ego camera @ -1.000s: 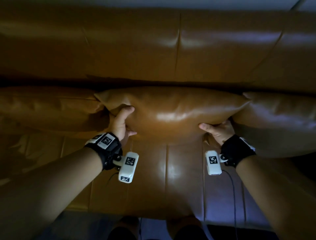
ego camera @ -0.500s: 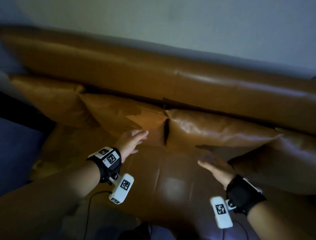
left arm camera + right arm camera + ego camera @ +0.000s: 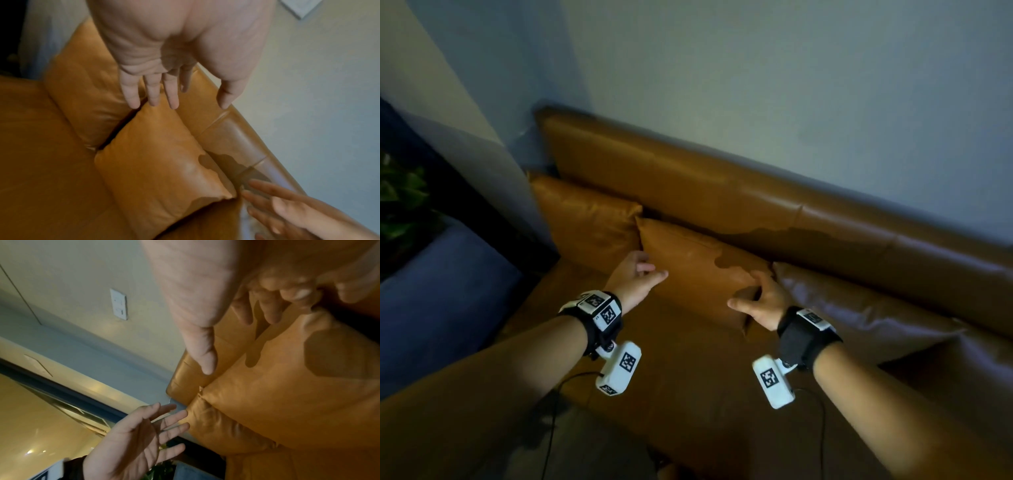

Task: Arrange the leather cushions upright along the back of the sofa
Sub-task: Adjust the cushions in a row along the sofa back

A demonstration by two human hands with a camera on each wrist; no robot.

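Note:
Three tan leather cushions lean against the sofa back (image 3: 756,205). The middle cushion (image 3: 695,277) (image 3: 160,162) (image 3: 287,402) stands between my hands. My left hand (image 3: 650,270) (image 3: 185,97) hovers at its left edge with straight fingers and holds nothing. My right hand (image 3: 756,294) (image 3: 236,344) reaches its right edge, thumb toward the front and fingers toward the gap beside the right cushion (image 3: 859,315). I cannot see its fingers closed on the leather. The left cushion (image 3: 585,216) (image 3: 86,97) stands at the sofa's end.
The sofa seat (image 3: 688,377) lies below my wrists. A blue upholstered seat (image 3: 448,291) and a plant (image 3: 400,205) are to the left. A pale wall (image 3: 756,85) runs behind the sofa, with a switch plate (image 3: 118,306).
A second ago both hands gripped the sides of a cushion. They let it go, opened, and moved left to the sides of the neighbouring cushion. The view swung left and up.

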